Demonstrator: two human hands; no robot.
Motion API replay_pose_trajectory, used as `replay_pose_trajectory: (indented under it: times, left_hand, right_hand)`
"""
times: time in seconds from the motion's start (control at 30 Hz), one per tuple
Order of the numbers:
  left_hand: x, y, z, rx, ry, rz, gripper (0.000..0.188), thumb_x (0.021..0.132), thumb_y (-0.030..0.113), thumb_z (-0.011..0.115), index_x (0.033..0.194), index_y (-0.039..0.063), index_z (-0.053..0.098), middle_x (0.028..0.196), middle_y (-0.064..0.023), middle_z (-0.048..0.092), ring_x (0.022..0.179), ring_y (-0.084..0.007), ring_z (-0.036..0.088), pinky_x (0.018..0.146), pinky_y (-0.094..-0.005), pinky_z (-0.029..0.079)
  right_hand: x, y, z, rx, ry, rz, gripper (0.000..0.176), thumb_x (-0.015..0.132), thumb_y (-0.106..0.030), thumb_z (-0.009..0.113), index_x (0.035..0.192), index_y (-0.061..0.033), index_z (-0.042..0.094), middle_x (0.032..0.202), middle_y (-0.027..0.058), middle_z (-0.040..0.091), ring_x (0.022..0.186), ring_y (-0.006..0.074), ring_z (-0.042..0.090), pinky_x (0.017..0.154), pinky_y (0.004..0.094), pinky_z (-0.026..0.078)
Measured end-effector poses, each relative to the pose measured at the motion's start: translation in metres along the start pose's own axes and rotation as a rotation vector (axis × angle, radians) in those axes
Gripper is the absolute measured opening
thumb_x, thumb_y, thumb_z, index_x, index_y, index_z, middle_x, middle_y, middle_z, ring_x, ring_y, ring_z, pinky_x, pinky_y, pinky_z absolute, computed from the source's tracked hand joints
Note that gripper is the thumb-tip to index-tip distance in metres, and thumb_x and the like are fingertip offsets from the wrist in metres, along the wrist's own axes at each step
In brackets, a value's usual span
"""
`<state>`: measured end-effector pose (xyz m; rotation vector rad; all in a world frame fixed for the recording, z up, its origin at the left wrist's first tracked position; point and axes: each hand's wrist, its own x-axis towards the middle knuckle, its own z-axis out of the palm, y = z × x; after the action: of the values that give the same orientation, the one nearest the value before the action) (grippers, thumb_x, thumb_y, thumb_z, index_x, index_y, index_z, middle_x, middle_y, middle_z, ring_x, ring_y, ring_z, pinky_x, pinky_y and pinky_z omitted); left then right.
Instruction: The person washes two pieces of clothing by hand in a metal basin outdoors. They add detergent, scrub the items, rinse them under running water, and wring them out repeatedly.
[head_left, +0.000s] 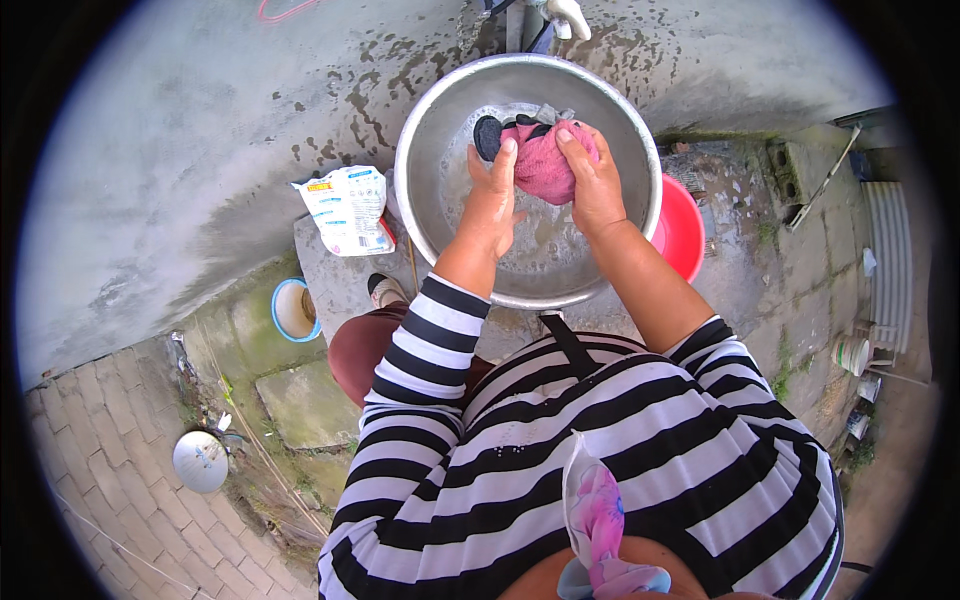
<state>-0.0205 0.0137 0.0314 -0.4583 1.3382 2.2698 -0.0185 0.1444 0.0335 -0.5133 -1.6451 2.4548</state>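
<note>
A large metal basin stands before me with shallow, sudsy water at its bottom. Above the water, both my hands grip a bunched pink fabric item with dark parts; its exact kind is unclear. My left hand presses it from the left, thumb up, beside a dark oval piece. From the right, my right hand clasps the pink fabric with its thumb on top. A bit of grey material shows at the bundle's far side; whether it is attached cannot be told.
Left of the basin stands a white printed plastic bag. A red plastic basin sits partly under the metal one's right side. A blue-rimmed bucket is at lower left. A wall with wet splashes rises beyond, near a tap area with a white glove.
</note>
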Motion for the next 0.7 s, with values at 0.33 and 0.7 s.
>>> replay_pose_trajectory:
  times: [0.33, 0.7]
  left_hand:
    - [0.003, -0.007, -0.021, -0.406, -0.351, -0.054, 0.044, 0.090, 0.027, 0.068, 0.126, 0.005, 0.053, 0.120, -0.0097, 0.060, 0.111, -0.0233, 0.060, 0.099, -0.0419, 0.048]
    - [0.005, -0.012, -0.029, -0.289, -0.449, -0.315, 0.036, 0.086, 0.014, 0.065, 0.120, 0.002, 0.059, 0.111, -0.0103, 0.066, 0.097, -0.0209, 0.066, 0.087, -0.0367, 0.055]
  right_hand:
    - [-0.013, -0.035, -0.004, -0.634, -0.593, -0.502, 0.070, 0.075, -0.035, 0.079, 0.130, -0.0085, 0.046, 0.114, 0.0156, 0.055, 0.108, 0.0268, 0.054, 0.098, 0.0382, 0.041]
    - [0.038, -0.017, -0.025, -0.110, -0.830, 0.183, 0.075, 0.082, -0.031, 0.074, 0.146, -0.0101, 0.040, 0.127, 0.0126, 0.056, 0.116, 0.0239, 0.056, 0.102, 0.0383, 0.044]
